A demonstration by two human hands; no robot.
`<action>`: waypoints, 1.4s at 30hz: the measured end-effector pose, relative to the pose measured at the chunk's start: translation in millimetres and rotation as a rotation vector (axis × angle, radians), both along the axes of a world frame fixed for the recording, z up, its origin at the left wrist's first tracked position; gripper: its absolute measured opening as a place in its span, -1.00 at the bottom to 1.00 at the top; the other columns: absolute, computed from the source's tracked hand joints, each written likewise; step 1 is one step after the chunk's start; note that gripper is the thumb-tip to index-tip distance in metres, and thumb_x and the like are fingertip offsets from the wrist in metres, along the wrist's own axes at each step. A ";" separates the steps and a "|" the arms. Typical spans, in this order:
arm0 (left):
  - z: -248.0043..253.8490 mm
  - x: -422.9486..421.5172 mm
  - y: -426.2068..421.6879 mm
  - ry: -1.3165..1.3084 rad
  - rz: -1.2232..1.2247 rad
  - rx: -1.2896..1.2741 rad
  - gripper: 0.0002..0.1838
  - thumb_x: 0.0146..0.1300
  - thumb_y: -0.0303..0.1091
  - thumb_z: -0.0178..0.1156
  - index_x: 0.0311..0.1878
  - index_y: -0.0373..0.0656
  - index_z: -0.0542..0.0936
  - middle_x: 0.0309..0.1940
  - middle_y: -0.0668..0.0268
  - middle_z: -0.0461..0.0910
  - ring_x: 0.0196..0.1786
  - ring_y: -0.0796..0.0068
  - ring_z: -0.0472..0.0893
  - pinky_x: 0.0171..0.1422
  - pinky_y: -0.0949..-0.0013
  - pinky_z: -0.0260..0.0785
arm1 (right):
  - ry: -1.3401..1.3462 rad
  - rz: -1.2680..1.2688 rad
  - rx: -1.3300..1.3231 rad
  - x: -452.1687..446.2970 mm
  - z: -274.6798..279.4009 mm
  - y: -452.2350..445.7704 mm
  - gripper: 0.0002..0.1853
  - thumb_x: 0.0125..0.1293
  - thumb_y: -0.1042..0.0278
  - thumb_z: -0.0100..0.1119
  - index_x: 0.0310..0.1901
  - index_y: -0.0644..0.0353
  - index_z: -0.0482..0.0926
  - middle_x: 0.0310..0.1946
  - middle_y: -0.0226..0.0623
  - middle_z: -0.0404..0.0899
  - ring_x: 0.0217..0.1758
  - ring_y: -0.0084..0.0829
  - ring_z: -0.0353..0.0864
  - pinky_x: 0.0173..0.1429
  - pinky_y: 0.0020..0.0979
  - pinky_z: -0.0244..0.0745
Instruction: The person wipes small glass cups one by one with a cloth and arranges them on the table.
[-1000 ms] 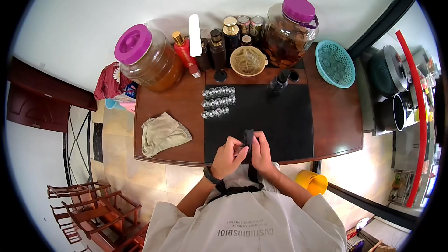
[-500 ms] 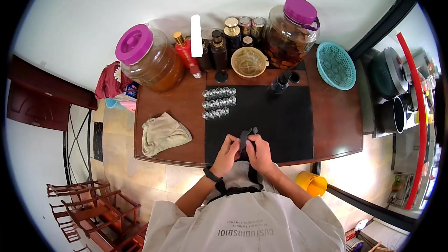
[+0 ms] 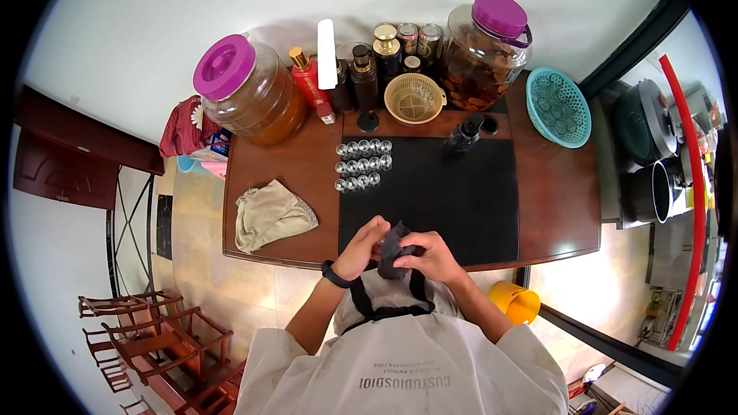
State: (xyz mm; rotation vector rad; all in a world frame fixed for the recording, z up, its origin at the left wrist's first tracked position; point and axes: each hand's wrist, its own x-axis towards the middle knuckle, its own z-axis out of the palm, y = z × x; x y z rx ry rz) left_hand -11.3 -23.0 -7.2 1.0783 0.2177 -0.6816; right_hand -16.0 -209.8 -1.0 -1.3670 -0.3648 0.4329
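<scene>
At the front edge of the table, my left hand and my right hand come together over a crumpled dark grey cloth. My right thumb and fingers pinch the cloth from its right side. The left fingers close against its other side; whether anything is wrapped inside is hidden. Beyond them, several small clear glass cups stand in three rows on a black mat. A dark bottle is at the mat's back right, beside a black cap.
A beige cloth lies at the left. Along the back stand two big jars with purple lids, a red bottle, dark pump bottles and a tan basket. A turquoise basket is at right; a yellow bucket sits below.
The dark cloth has been turned and bunched, so more of it shows between my hands. My left hand has shifted slightly left and opened a little around it.
</scene>
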 end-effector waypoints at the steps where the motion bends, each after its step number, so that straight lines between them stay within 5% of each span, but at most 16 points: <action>1: -4.9 0.6 -0.6 0.000 0.003 0.001 -0.78 0.43 -0.09 -0.05 -0.31 0.05 0.35 -0.53 0.59 0.29 -0.53 0.81 0.28 -0.46 0.65 0.12 | 0.040 0.047 0.030 0.2 1.3 -0.4 -0.85 0.21 0.46 0.29 -0.24 0.30 0.56 -0.47 -0.37 0.59 -0.49 -0.65 0.50 -0.38 -0.55 0.44; 10: -15.4 -3.3 1.8 0.122 0.021 -0.091 -0.72 0.46 -0.07 -0.16 -0.28 -0.04 0.36 -0.42 0.48 0.37 -0.39 0.69 0.38 -0.27 0.58 0.25 | 0.302 0.110 0.224 3.2 1.3 -7.2 -0.85 0.32 0.53 0.13 -0.09 0.28 0.50 -0.33 -0.35 0.54 -0.38 -0.60 0.52 -0.28 -0.51 0.49; 15: 6.4 -5.0 -11.3 -0.405 0.135 0.213 -0.85 0.41 -0.27 0.02 -0.14 -0.13 0.37 -0.39 0.47 0.37 -0.39 0.73 0.33 -0.33 0.62 0.22 | 0.177 0.068 0.233 1.0 -10.7 -3.0 -0.87 0.26 0.55 0.20 -0.20 0.23 0.45 -0.28 -0.41 0.48 -0.26 -0.63 0.47 -0.24 -0.54 0.43; 21: 26.1 -15.2 -21.6 -0.721 0.141 0.436 -0.76 0.31 -0.42 0.13 -0.04 -0.26 0.34 -0.38 0.29 0.45 -0.37 0.64 0.42 -0.31 0.53 0.28 | 0.080 -0.301 0.198 2.6 -3.9 7.0 -0.83 0.26 0.48 0.18 -0.26 0.12 0.35 -0.34 -0.52 0.36 -0.30 -0.74 0.27 -0.23 -0.61 0.25; 26: 37.6 -2.9 -27.9 -1.253 0.031 0.814 -0.73 0.11 -0.52 0.18 -0.12 -0.26 0.38 -0.35 0.13 0.46 -0.32 0.08 0.46 -0.26 0.20 0.35 | 0.421 -0.309 0.380 2.7 -6.0 16.1 -0.92 0.40 0.45 -0.09 -0.11 0.12 0.34 -0.33 -0.53 0.35 -0.30 -0.74 0.26 -0.22 -0.65 0.24; 30: 31.9 -3.8 -26.8 -1.290 -0.001 0.941 -0.79 0.21 -0.46 0.15 -0.13 -0.23 0.37 -0.36 0.11 0.43 -0.32 0.19 0.47 -0.22 0.31 0.33 | 0.525 -0.321 0.315 1.1 -3.7 19.4 -0.91 0.40 0.47 -0.10 -0.10 0.15 0.34 -0.33 -0.55 0.35 -0.29 -0.74 0.27 -0.22 -0.66 0.26; 32: 26.4 -13.7 -28.1 -0.546 0.083 0.596 -0.85 0.37 -0.37 0.02 -0.10 -0.22 0.35 -0.34 0.20 0.40 -0.29 0.43 0.44 -0.15 0.43 0.29 | 0.121 -0.474 0.041 -3.7 2.2 24.3 -0.88 0.35 0.49 -0.01 -0.10 0.18 0.36 -0.34 -0.44 0.43 -0.32 -0.60 0.41 -0.22 -0.55 0.35; 33: 19.0 -15.3 -28.0 -0.544 0.081 0.595 -0.85 0.37 -0.37 0.02 -0.10 -0.22 0.35 -0.34 0.20 0.40 -0.29 0.43 0.44 -0.15 0.43 0.29 | 0.124 -0.476 0.040 -5.4 5.0 23.2 -0.88 0.35 0.49 -0.01 -0.10 0.18 0.36 -0.34 -0.44 0.43 -0.32 -0.60 0.41 -0.22 -0.55 0.35; 35: 3.2 -13.9 -28.0 -0.491 0.191 0.379 -0.83 0.47 -0.32 -0.14 -0.08 -0.22 0.33 -0.32 0.31 0.37 -0.24 0.62 0.38 -0.10 0.52 0.26 | -0.308 -0.460 -0.283 -4.4 9.5 19.4 -0.82 0.27 0.56 0.04 -0.10 0.20 0.36 -0.37 -0.31 0.46 -0.32 -0.50 0.45 -0.26 -0.45 0.36; 36: 4.5 -11.9 -27.4 -0.401 0.175 0.241 -0.81 0.49 -0.34 -0.23 -0.06 -0.23 0.33 -0.29 0.39 0.34 -0.20 0.68 0.33 -0.07 0.54 0.25 | -0.537 -0.452 -0.322 1.3 5.9 17.4 -0.77 0.21 0.53 0.18 -0.11 0.22 0.40 -0.36 -0.11 0.50 -0.36 -0.19 0.54 -0.25 -0.33 0.42; 41: 20.2 -15.1 -26.9 -0.574 0.206 0.527 -0.86 0.40 -0.38 -0.05 -0.08 -0.23 0.35 -0.39 0.26 0.42 -0.35 0.44 0.46 -0.17 0.41 0.33 | -0.379 -0.414 -0.258 -2.9 5.9 18.0 -0.83 0.26 0.53 0.10 -0.15 0.21 0.36 -0.39 -0.26 0.46 -0.41 -0.47 0.46 -0.28 -0.46 0.35; 42: 24.6 -12.4 -26.4 -0.874 0.168 0.667 -0.85 0.32 -0.42 0.03 -0.10 -0.23 0.36 -0.40 0.22 0.44 -0.38 0.32 0.47 -0.22 0.33 0.33 | -0.190 -0.399 -0.125 -1.2 0.4 18.5 -0.87 0.30 0.53 0.03 -0.15 0.21 0.35 -0.37 -0.33 0.44 -0.39 -0.56 0.41 -0.28 -0.51 0.32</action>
